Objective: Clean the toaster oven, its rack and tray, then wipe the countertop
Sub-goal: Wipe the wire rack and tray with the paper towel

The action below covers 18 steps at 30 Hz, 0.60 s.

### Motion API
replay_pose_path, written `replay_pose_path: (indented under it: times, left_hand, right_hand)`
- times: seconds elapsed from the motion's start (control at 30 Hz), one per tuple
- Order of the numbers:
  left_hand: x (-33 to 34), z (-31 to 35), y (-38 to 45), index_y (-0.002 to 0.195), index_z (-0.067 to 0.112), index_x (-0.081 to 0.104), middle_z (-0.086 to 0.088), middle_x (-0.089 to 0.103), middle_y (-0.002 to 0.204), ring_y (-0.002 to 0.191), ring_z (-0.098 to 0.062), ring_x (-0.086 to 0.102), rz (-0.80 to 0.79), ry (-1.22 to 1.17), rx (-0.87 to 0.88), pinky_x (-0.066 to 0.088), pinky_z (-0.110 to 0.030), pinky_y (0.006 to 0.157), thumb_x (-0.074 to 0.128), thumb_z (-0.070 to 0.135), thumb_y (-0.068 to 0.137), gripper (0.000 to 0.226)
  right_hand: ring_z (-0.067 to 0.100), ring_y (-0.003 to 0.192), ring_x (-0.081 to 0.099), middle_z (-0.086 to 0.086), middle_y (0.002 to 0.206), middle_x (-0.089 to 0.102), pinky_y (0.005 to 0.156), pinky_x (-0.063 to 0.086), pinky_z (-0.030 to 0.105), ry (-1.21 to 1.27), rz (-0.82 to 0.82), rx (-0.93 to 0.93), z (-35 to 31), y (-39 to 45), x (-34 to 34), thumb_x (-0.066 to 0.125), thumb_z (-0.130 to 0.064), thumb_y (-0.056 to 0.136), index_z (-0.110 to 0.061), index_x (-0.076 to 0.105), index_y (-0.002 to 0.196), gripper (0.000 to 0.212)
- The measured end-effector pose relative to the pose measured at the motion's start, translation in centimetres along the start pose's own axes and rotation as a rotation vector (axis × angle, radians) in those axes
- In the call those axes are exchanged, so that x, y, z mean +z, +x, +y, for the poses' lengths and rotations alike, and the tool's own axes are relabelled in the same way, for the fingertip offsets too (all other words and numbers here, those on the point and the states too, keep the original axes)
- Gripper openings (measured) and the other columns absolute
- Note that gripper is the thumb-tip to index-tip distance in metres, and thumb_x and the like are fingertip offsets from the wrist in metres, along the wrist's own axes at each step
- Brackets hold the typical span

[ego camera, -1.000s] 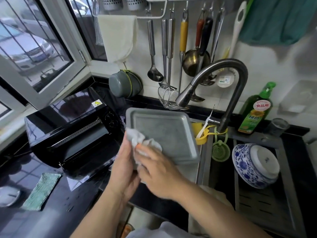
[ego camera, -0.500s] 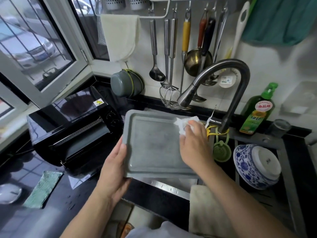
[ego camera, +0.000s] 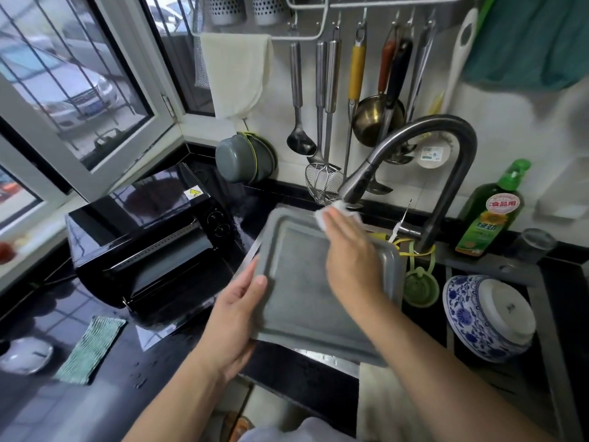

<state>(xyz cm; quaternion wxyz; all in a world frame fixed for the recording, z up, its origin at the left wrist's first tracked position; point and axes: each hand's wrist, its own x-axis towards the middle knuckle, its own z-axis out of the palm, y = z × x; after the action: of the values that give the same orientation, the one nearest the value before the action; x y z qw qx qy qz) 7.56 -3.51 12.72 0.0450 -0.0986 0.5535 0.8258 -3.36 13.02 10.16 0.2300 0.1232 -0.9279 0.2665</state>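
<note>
I hold a grey metal tray (ego camera: pixel 299 295) tilted over the sink. My left hand (ego camera: pixel 237 309) grips its left edge, thumb on the rim. My right hand (ego camera: pixel 350 253) presses a crumpled white cloth (ego camera: pixel 331 213) against the tray's far edge, just under the faucet head. The black toaster oven (ego camera: pixel 149 247) stands on the black countertop (ego camera: pixel 134 355) to the left, its door down. No rack is visible.
A curved dark faucet (ego camera: pixel 446 145) arches over the sink. A blue-and-white bowl (ego camera: pixel 487 317) lies in the right basin, a green dish-soap bottle (ego camera: pixel 490 215) behind it. A green cloth (ego camera: pixel 90 349) and a white lid (ego camera: pixel 25 355) lie on the counter. Utensils hang on the wall.
My right hand slid the white cloth from the tray's near left corner across to its far edge by the faucet. The tray dropped slightly and my left hand kept its grip.
</note>
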Motion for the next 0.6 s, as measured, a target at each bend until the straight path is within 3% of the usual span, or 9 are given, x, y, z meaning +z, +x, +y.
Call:
replay_pose_path:
  times: [0.1,0.2,0.23,0.37,0.43,0.5,0.57,0.6]
  left_hand:
    - [1.2,-1.1,0.1,0.145,0.022,0.057,-0.012,0.069,0.133,0.111,-0.022,0.071,-0.050,0.052,-0.019,0.059,-0.029,0.087,0.045,0.010,0.107,0.041]
    - [1.0,-1.0,0.6,0.149,0.020,0.052,-0.012,0.066,0.139,0.125,-0.025,0.065,-0.036,0.006,0.018,0.056,-0.032,0.098,0.043,0.010,0.108,0.043]
    - [0.7,-0.7,0.8,0.149,0.021,0.053,-0.010,0.065,0.140,0.126,-0.024,0.064,-0.037,0.002,0.027,0.056,-0.031,0.099,0.043,0.011,0.108,0.043]
    - [0.2,-0.2,1.3,0.150,0.025,0.052,-0.007,0.064,0.142,0.129,-0.024,0.062,-0.030,-0.045,0.000,0.053,-0.036,0.105,0.040,0.021,0.110,0.042]
    - [0.3,-0.5,1.7,0.149,0.016,0.053,-0.013,0.065,0.139,0.125,-0.026,0.064,0.032,-0.166,-0.039,0.054,-0.039,0.104,0.039,0.031,0.109,0.045]
    - [-0.2,-0.8,2.3,0.138,0.009,0.062,-0.014,0.071,0.125,0.112,-0.024,0.071,0.130,-0.401,-0.115,0.060,-0.036,0.094,0.040,0.048,0.107,0.055]
    - [-1.3,-0.6,2.7,0.127,0.009,0.068,-0.012,0.073,0.113,0.101,-0.024,0.073,0.157,-0.575,-0.114,0.061,-0.035,0.089,0.037,0.065,0.101,0.069]
    - [-1.7,-0.4,2.8,0.130,0.011,0.067,-0.013,0.072,0.115,0.103,-0.026,0.072,0.166,-0.623,-0.102,0.060,-0.036,0.091,0.036,0.071,0.098,0.076]
  right_hand:
    - [0.028,0.135,0.046,0.004,0.139,0.060,0.116,0.033,0.040,0.208,-0.045,-0.207,-4.0,0.0,1.2,0.039,-0.001,0.089,-0.010,0.064,0.131,0.050]
    - [0.026,0.137,0.047,0.007,0.138,0.060,0.114,0.034,0.030,0.272,-0.170,-0.488,-4.3,-0.4,1.4,0.050,-0.001,0.090,-0.008,0.066,0.128,0.042]
    - [0.025,0.138,0.045,0.006,0.141,0.058,0.115,0.033,0.028,0.273,-0.170,-0.482,-3.6,-0.6,1.4,0.049,0.003,0.090,-0.008,0.064,0.131,0.044]
    - [0.026,0.138,0.046,0.007,0.145,0.054,0.120,0.028,0.030,0.373,-0.085,-0.095,-3.1,-0.3,1.7,0.044,0.017,0.086,-0.007,0.059,0.137,0.058]
    - [0.019,0.137,0.047,0.004,0.144,0.056,0.119,0.028,0.026,0.507,-0.224,-0.123,-5.5,-1.1,1.4,0.042,0.011,0.087,-0.008,0.062,0.134,0.055]
    - [0.013,0.137,0.046,0.000,0.145,0.054,0.119,0.026,0.021,0.583,-0.390,-0.159,-7.3,-2.8,0.9,0.042,0.008,0.087,-0.011,0.062,0.135,0.055]
    - [0.012,0.140,0.043,-0.005,0.149,0.050,0.119,0.028,0.024,0.535,-0.467,-0.231,-8.0,-4.8,0.5,0.043,0.005,0.091,-0.017,0.057,0.141,0.056]
    - [0.014,0.140,0.043,-0.005,0.150,0.050,0.119,0.030,0.028,0.494,-0.475,-0.295,-8.0,-5.6,0.4,0.044,0.004,0.092,-0.017,0.055,0.142,0.055]
